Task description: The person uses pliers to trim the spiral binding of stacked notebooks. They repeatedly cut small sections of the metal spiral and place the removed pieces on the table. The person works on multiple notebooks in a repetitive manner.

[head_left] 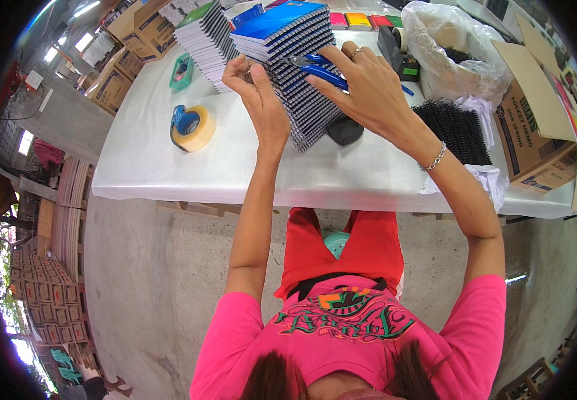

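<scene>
A tall stack of spiral-bound notebooks (305,110) with a blue cover on top stands on the table before me, its dark coils facing me. My right hand (375,90) is closed around blue-handled wire cutters (328,75), whose metal jaws are at the coils on the stack's upper part. Beside the stack's left side, my left hand (265,107) has its thumb and index finger curled toward each other. What lies between those fingertips, if anything, is too small to make out.
Another notebook stack (202,40) stands behind on the left, near a green basket (182,72) and a tape roll (198,130). At right are black coils (455,130), a plastic bag (452,40) and an open carton (535,133). A dark rounded object (346,132) sits by the stack's base.
</scene>
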Demonstrator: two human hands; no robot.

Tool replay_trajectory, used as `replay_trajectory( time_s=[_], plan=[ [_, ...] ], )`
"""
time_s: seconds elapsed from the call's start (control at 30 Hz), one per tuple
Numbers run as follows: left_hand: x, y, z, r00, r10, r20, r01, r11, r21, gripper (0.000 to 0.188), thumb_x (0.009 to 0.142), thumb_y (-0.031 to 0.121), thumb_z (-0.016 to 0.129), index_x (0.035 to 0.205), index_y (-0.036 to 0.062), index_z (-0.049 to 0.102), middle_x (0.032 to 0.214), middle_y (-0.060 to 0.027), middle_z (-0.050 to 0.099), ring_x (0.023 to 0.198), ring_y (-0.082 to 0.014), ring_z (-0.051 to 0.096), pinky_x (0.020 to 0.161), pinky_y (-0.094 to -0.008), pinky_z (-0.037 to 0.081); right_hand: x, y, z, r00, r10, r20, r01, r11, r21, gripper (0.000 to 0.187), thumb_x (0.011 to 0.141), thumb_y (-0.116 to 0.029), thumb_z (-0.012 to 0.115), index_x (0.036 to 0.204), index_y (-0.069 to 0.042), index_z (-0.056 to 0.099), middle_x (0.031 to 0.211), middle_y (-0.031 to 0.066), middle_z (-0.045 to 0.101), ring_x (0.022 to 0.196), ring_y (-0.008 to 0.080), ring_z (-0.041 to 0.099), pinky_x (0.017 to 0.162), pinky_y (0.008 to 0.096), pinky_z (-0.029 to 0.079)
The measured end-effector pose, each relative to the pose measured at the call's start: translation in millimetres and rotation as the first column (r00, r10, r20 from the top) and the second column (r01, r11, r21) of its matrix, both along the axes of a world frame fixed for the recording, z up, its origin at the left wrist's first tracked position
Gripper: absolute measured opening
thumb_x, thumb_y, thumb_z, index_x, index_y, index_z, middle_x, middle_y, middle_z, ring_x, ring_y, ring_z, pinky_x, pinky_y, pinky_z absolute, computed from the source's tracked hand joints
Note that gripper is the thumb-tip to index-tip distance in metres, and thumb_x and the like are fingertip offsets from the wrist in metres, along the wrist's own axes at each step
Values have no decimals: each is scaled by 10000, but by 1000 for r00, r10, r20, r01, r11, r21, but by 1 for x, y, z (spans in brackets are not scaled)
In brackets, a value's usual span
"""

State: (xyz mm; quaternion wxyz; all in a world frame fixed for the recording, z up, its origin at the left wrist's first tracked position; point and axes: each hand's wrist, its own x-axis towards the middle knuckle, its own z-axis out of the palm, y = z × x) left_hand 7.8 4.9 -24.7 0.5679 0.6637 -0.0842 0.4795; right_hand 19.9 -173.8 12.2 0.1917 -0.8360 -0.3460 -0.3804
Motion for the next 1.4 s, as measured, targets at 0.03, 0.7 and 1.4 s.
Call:
replay_trajectory(
  time_s=[0.03,0.7,1.4],
  plan=[
    [-1,-1,1,1000,-9,-10,8,1000,-2,425,1093,389,398,1307,23,362,1170,-92,449,1053,-170,450,944,-328,382,0,-1,-1,1000,-11,-12,11,1000,-11,513,944,-520,617,1241,-102,629,1164,196,647,1037,336,642,883,476,503],
    [-9,-2,0,998,-14,-65,18,998,67,312,1086,285,440,1216,1,438,1148,-118,464,1078,-192,469,1003,-338,367,4,17,2,990,69,-124,-71,997,-9,376,974,-464,603,1080,-105,641,852,117,712,705,275,707,586,372,557],
    [-4,1,-8,1000,-2,-27,4,998,61,317,1090,287,428,1219,-2,442,1102,-112,468,977,-186,466,920,-336,396,9,10,-1,1000,4,27,-3,1000,-20,522,920,-528,645,1246,-121,643,1221,212,637,1081,339,616,899,471,464]
  ],
)
